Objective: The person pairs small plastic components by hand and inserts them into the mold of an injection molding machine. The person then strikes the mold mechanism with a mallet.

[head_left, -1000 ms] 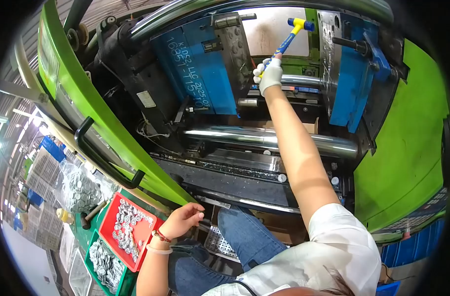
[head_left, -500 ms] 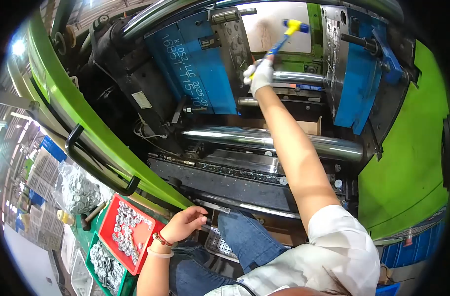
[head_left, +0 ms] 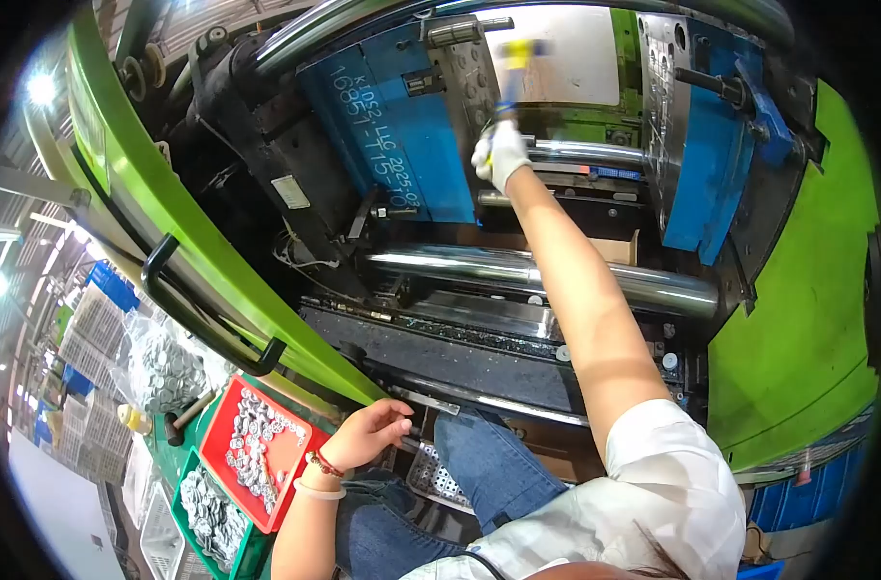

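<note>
Gripping a blurred yellow-headed hammer (head_left: 513,83) near the lettered blue block (head_left: 402,135)

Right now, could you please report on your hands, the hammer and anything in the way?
Right hand gloved, gripping hammer. Left hand relaxed, empty. Hammer blurred; metal plate close beside it in view, contact unclear.

Hands, two: left hand (head_left: 371,432), right hand (head_left: 503,153). Glove (head_left: 510,168), one, on right. Bracelets (head_left: 324,464), two, left wrist. Yellow-headed hammer (head_left: 508,100), one, far centre. Blue blocks, two: left block (head_left: 392,145), right block (head_left: 708,145). Trays, near left, two: red tray (head_left: 288,452), green tray (head_left: 254,558). Clear bag (head_left: 165,369), one, left. Yellow bottle (head_left: 134,419), one, left. Black handle (head_left: 195,327), one, left. Grey pieces (head_left: 250,448), many, uncountable.
</note>
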Motion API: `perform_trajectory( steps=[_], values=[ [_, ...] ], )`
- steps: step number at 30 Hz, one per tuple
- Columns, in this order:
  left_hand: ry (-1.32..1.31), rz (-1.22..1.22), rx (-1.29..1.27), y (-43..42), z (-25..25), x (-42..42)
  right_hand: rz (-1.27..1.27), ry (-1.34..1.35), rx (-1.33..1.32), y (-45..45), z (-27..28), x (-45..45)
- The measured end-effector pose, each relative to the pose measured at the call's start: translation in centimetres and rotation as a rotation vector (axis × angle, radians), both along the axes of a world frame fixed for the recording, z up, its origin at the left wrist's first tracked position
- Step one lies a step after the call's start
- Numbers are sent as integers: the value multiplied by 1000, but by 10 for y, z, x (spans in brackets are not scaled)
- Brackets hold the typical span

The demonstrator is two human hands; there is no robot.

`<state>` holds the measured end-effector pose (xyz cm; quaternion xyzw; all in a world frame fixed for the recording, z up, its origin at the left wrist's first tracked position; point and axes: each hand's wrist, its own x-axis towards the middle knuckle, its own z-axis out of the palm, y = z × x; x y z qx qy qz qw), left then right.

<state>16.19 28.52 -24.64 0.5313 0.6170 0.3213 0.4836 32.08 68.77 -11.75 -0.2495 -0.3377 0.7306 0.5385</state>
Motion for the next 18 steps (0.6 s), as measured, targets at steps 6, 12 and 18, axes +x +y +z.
perform_trajectory(
  steps=[6,12,18],
  values=[
    [24,-24,8,6,-3,0,-111,64,62,-28,-5,32],
    [15,-26,38,1,-2,1,-244,400,-76,-66,-18,14],
    [45,-25,44,-4,1,0,32,31,-30,-84,-50,9]
  ],
)
